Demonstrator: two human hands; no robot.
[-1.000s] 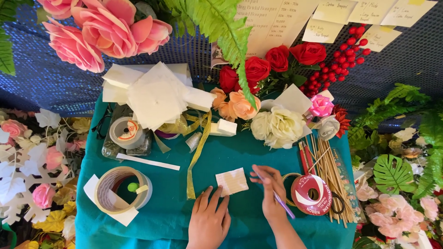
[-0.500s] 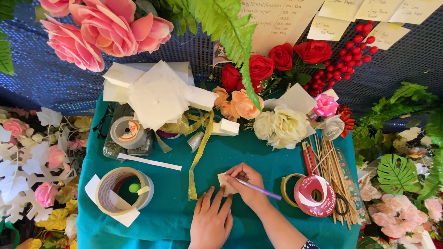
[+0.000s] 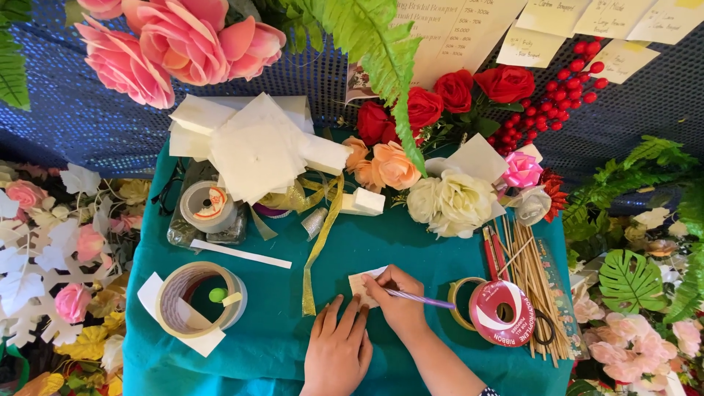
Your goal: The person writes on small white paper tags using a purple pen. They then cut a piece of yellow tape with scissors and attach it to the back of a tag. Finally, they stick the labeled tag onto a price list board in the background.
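Right hand (image 3: 396, 304): fingers pinched around a purple pen (image 3: 419, 298), tip on the card.
Left hand (image 3: 339, 345): flat, fingers spread, pinning the card's edge.
Paper card (image 3: 362, 286): small, cream, on the teal tablecloth (image 3: 381, 242) before the hands; likely light, bendable, best held by its edges.
Nearby: gold ribbon (image 3: 320, 242), tape roll (image 3: 199, 299).

Bright, even, soft light with faint shadows; sharp centre, mild wide-angle bending toward edges.

Craft workshop, artificial flowers (image 3: 169, 44), ribbon spools (image 3: 501, 312), paper notes (image 3: 623, 22)
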